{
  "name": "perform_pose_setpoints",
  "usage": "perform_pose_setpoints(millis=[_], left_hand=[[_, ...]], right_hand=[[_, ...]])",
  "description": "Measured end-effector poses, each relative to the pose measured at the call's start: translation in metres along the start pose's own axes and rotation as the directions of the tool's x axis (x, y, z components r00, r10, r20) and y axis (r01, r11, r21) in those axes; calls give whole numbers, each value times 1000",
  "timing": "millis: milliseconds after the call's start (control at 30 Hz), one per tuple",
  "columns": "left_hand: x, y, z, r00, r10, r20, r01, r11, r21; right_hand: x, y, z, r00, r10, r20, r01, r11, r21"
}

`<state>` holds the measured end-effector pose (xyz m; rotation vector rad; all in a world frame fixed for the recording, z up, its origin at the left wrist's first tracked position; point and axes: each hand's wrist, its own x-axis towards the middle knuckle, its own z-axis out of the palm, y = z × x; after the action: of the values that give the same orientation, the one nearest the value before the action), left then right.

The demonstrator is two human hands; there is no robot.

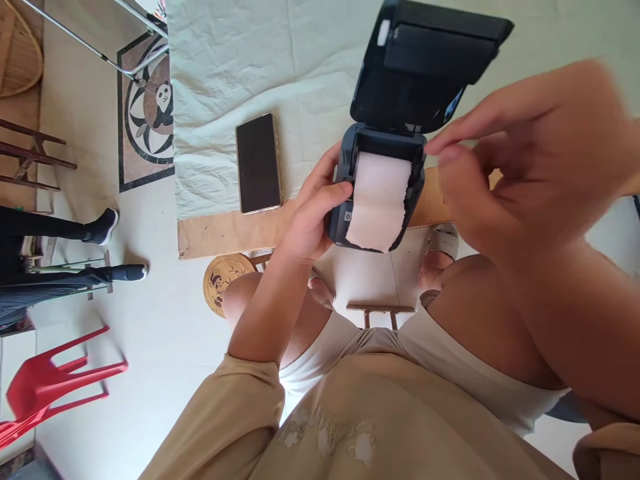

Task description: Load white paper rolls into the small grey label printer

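My left hand (320,207) is closed round the left side of a black portable label printer (345,230), its thumb on the front edge. The printer's lid (425,67) is swung up and back. A strip of white paper (380,200) lies over the open compartment and reaches the front, where its end looks torn. Beside the compartment's right rim is my right hand (525,153), blurred by motion. Its index finger stretches toward the lid hinge, the thumb is close by and the other fingers are curled. I see nothing held in it.
A phone (259,163) lies dark-screened on the pale cloth (225,73) over the wooden table (225,233). Below the table edge stands a round panda stool (225,283). On the left are a red chair (50,380) and another person's legs (60,227).
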<state>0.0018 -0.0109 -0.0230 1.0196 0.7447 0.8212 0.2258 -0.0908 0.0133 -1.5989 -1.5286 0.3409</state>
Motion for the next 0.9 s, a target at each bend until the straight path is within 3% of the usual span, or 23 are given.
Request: perform_pose_setpoints(millis=[133, 233, 433, 533, 667, 733, 800, 900], left_hand=[[-2, 1, -3, 999, 0, 50, -2, 999, 35], [-3, 1, -8, 988, 29, 152, -32, 999, 15], [1, 0, -12, 977, 45, 209, -59, 996, 59], [1, -2, -11, 986, 56, 156, -70, 994, 86], [1, -5, -9, 987, 81, 136, -85, 996, 24], [2, -5, -6, 993, 80, 84, -77, 996, -36], [2, -4, -2, 999, 40, 14, -39, 997, -70], [2, -1, 2, 999, -13, -40, 10, 997, -81]], right_hand=[[2, 4, 6, 983, -157, 90, 174, 956, -234], [-3, 10, 7, 974, -148, 171, 195, 933, -302], [-7, 17, -1, 968, -116, 222, 187, 924, -333], [-5, 11, -9, 963, -85, 254, 144, 965, -220], [1, 0, -21, 968, -9, 249, -11, 997, 79], [9, 4, -22, 980, 78, 184, -130, 949, 286], [20, 17, -18, 962, 209, 173, -267, 842, 469], [33, 44, -8, 919, 350, 179, -389, 740, 549]])
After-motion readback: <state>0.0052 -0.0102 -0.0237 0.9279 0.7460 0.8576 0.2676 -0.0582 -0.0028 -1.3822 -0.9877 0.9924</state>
